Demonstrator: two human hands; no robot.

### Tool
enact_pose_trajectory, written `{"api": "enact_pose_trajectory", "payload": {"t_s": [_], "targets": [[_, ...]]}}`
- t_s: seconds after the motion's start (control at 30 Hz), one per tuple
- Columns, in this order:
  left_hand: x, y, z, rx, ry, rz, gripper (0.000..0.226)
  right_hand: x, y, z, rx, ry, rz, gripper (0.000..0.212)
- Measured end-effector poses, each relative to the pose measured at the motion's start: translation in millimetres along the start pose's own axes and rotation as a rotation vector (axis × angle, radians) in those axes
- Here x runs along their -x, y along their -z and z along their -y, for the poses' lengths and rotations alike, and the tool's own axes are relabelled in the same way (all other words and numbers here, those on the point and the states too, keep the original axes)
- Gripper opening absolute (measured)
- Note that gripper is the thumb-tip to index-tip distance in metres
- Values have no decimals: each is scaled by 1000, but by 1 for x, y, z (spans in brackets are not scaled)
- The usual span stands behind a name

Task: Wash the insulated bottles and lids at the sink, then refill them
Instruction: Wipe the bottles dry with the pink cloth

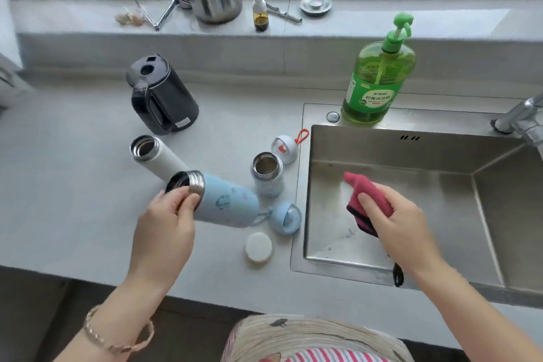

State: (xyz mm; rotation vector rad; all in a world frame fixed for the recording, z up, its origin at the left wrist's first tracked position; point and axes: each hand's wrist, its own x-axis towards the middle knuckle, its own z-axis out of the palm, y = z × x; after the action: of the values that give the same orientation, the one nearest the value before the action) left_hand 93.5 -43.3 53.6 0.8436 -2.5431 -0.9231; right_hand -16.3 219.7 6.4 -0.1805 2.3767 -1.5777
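Left hand (167,214) grips the blue insulated bottle (226,203) by its steel neck, thumb over the rim. The bottle is tipped nearly on its side over the counter left of the sink (411,156), mouth pointing away from the sink. Right hand (393,223) clutches a pink dishcloth (368,194) above the sink basin, fingers curled round it. Risk: the hold is only on the smooth neck, so the bottle could slip or swing and drop. Its base sits just beside the blue dome lid (285,217) and near the small open bottle (267,176), both between it and the sink, and could knock either over or into the basin. Any leftover liquid would spill on the counter, not in the sink. Contents: blue bottle mouth looks dark, cannot tell if anything is inside. Small bottle is uncapped, steel inside, looks empty. White bottle (155,156), farther left of the sink, is uncapped, nothing seen inside. Sink basin holds no standing water, just a wet sheen. Dish soap pump bottle (379,79) on the sink's back rim is mostly full of green liquid. White dome lid with orange loop (285,148) and flat white cap (258,247) lie loose left of the sink. Black electric kettle (163,97), far left behind, has its lid shut, contents hidden.
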Motion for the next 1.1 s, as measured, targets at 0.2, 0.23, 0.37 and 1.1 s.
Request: {"api": "enact_pose_trajectory", "payload": {"t_s": [0.2, 0.23, 0.37, 1.1], "targets": [[-41, 7, 107, -604, -370, -173, 29, -9, -29, 12, 207, -2, 223, 25], [-46, 5, 118, -655, -391, -192, 30, -9, -32, 13, 207, -5, 232, 27], [-57, -6, 147, -731, -455, -236, 29, -11, -37, 20, 217, -8, 211, 24], [-48, -115, 47, -463, -811, -46, 32, -12, -9, -4, 125, -105, 159, 25]]}}
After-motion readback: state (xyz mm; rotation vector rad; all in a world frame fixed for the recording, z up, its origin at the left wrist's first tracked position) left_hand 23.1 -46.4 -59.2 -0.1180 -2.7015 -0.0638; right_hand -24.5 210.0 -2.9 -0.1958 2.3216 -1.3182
